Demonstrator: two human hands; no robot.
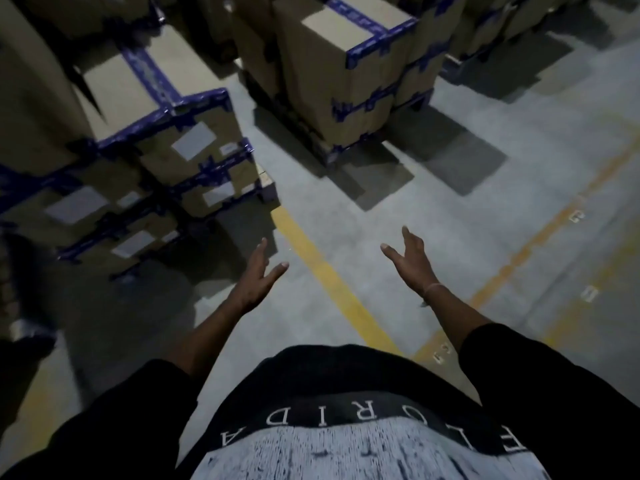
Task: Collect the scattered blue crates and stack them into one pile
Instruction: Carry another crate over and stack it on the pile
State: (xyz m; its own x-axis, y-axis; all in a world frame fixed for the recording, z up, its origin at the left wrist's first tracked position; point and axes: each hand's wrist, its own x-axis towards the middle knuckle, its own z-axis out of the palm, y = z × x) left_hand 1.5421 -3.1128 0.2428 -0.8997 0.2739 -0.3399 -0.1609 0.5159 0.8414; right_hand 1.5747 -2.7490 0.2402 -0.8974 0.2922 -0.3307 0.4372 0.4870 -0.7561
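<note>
Both hands were empty: the left hand (pixel 254 277) and the right hand (pixel 412 261) reached forward over bare concrete floor (pixel 398 188) with fingers straight and spread, palms turned toward each other, gripping nothing. The main risk, as I judged it, was wasted or mistaken effort: no blue crate was in view anywhere, and the blue tape on the cardboard cartons (pixel 166 109) stacked beyond and to the left of the left hand could be taken for the wrong target in such dim light. A second stack of cartons (pixel 349 64) stood well ahead of the hands. The view was also blurred, so footing near the yellow floor line (pixel 329 275) running between the hands deserved care. Where the crates lay relative to either hand could not be told from this view.
</note>
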